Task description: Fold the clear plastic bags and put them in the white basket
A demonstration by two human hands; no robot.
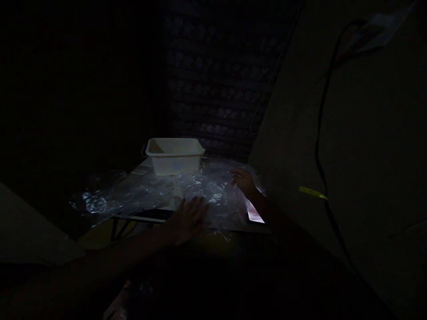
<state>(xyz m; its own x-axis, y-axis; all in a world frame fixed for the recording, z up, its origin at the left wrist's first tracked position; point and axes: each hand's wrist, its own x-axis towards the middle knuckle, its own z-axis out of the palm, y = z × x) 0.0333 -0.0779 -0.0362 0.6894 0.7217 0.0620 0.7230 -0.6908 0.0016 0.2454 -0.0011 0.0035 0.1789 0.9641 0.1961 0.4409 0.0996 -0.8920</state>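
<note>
In the dim head view, a crumpled sheet of clear plastic [216, 195] spreads over a low table [156, 217] and trails off its left side. My left hand [188, 218] lies on the near edge of the plastic, palm down with the fingers spread. Farther right, my right hand [244, 181] has its fingers curled in on the plastic, apparently pinching a fold. Under my right forearm shows a bright pinkish, flat thing [255, 213], its kind unclear. Behind the plastic stands a cream rectangular tub [176, 164].
Right of the table rises a plain wall [287, 155] with a dark cable [319, 146] bearing a yellow tag [312, 192]. A patterned dark curtain or shutter [216, 89] is at the back. A pale panel [30, 231] stands at the left. The floor is mostly lost in darkness.
</note>
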